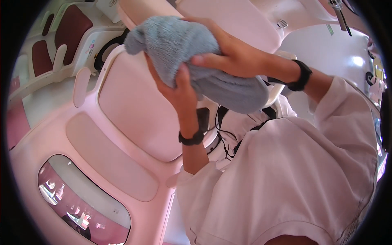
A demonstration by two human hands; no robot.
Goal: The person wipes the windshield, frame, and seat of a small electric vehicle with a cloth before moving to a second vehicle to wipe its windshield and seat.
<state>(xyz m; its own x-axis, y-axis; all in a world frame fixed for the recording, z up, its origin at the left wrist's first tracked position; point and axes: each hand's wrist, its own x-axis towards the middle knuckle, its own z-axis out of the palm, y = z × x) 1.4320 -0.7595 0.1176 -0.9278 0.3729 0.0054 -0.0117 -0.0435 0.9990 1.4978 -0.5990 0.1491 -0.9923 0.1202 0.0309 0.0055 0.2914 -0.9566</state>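
Observation:
A fluffy grey-blue cloth (169,38) is bunched up between my two hands at the top middle. One end sticks out to the left, and a folded, rounded part hangs down to the right towards my body. My left hand (179,96) grips it from below, with the thumb pressed against its side. From the right, my right hand (239,55) wraps over it, fingers across the far side and thumb on the near face. Some fingertips of both hands are hidden by the cloth. Each wrist wears a black band.
Pale pink moulded panels (139,110) surround me, one with an oval-ended window (98,192) at lower left. Dark red seats (73,34) with white frames stand beyond at upper left. Black cables (222,132) hang by my torso. A metal fitting (337,6) is at upper right.

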